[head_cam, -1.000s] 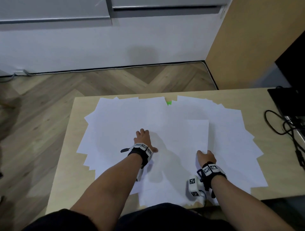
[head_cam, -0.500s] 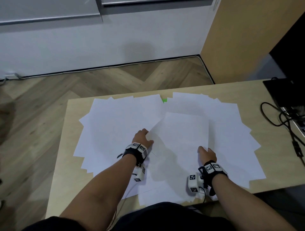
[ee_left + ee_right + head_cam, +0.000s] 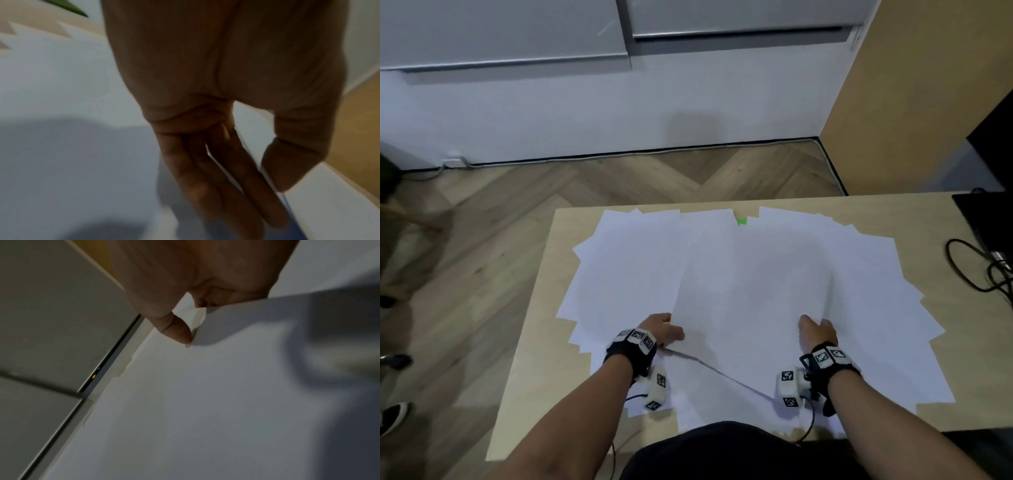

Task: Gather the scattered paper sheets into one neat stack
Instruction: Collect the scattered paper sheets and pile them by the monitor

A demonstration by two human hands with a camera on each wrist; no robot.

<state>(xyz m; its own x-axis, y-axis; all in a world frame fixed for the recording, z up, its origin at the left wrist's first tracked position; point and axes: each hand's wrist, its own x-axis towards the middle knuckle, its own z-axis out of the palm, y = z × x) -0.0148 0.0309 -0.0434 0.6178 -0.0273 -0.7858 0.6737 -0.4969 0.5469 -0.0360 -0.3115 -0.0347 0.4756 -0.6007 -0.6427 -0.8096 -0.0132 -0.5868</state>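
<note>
Many white paper sheets [image 3: 626, 270] lie fanned and overlapping across the wooden table [image 3: 534, 359]. One sheet [image 3: 753, 291] in the middle is raised at its near edge and casts a dark shadow line on the paper below. My left hand [image 3: 664, 330] pinches its near left corner; in the left wrist view the thumb [image 3: 292, 162] lies on one side of the sheet edge and the straight fingers [image 3: 226, 178] on the other. My right hand [image 3: 816, 329] pinches the near right corner, with the thumb [image 3: 174, 327] pressing the corner [image 3: 197, 316].
A small green mark [image 3: 742, 221] shows between sheets at the far edge. Black cables [image 3: 976, 270] and a dark device [image 3: 983, 212] lie at the table's right end. Bare wood runs along the left side. Floor lies beyond the far edge.
My left hand left the spread papers and took hold of the middle sheet's left corner. The sheet's near edge has come up off the pile, held between both hands.
</note>
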